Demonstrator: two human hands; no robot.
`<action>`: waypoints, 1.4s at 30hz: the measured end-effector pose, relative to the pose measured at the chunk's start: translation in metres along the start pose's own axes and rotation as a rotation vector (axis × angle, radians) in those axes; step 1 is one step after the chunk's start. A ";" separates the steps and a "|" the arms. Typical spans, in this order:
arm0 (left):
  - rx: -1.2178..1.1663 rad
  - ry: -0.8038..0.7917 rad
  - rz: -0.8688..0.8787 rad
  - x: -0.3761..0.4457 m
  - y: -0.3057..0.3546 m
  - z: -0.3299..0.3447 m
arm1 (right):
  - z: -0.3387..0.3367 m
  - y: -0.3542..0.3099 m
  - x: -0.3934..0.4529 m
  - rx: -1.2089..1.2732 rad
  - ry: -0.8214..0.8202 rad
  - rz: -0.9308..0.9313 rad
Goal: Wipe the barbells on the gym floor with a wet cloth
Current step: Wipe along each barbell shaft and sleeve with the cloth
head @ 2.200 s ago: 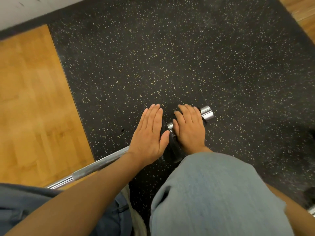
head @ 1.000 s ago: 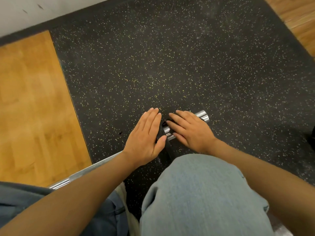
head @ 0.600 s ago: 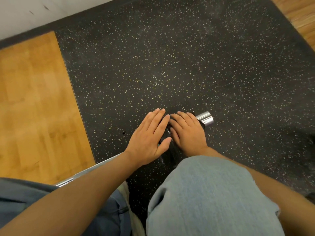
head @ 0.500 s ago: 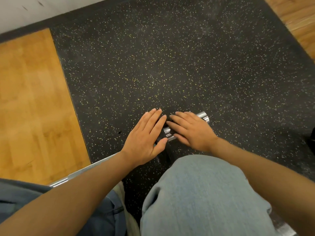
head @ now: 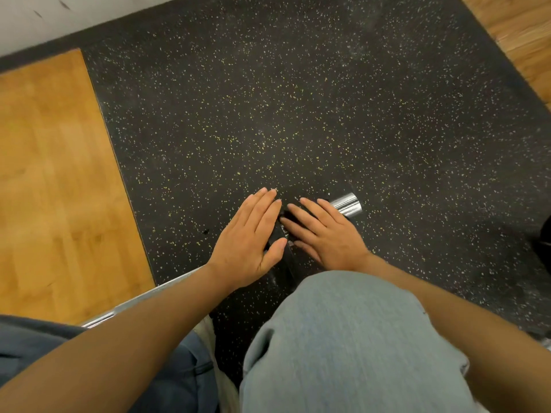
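On the black speckled mat, a barbell lies with its chrome end sticking out past the right hand; its shaft runs back under the left forearm toward the lower left. Both hands lie flat with straight fingers: the left hand presses against the dark plate on the bar, and the right hand rests on the sleeve just beyond it. Neither grips anything that shows, and no cloth is visible; if one sits under a palm, I cannot tell. How much wiping is done cannot be read from the metal, so I would judge the task to be somewhere at this end of the bar, with the long shaft likely left. Wood flooring borders the mat on the left and at the far right corner, and a pale wall runs along the top. A knee in light jeans fills the foreground.
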State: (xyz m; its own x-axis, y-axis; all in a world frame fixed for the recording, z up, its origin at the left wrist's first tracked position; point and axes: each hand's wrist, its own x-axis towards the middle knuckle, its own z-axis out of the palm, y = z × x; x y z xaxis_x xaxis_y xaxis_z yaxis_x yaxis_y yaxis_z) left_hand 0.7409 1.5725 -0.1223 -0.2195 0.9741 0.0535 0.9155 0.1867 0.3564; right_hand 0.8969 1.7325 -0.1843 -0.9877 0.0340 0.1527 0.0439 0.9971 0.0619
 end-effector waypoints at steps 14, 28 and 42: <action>-0.020 -0.014 -0.022 0.000 0.000 -0.002 | 0.011 -0.025 0.007 -0.012 0.064 0.153; -0.047 -0.015 -0.068 0.003 -0.003 -0.001 | 0.000 0.032 -0.016 0.012 0.051 0.217; 0.083 -0.083 -0.014 0.004 -0.009 -0.009 | -0.007 0.046 0.009 0.048 -0.008 -0.082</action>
State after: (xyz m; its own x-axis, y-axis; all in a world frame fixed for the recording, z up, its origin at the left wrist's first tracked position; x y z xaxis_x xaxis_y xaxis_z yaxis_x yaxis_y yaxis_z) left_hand 0.7292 1.5734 -0.1168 -0.2069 0.9779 -0.0298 0.9382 0.2069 0.2774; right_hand 0.8909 1.7779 -0.1735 -0.9889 -0.0471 0.1412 -0.0439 0.9987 0.0260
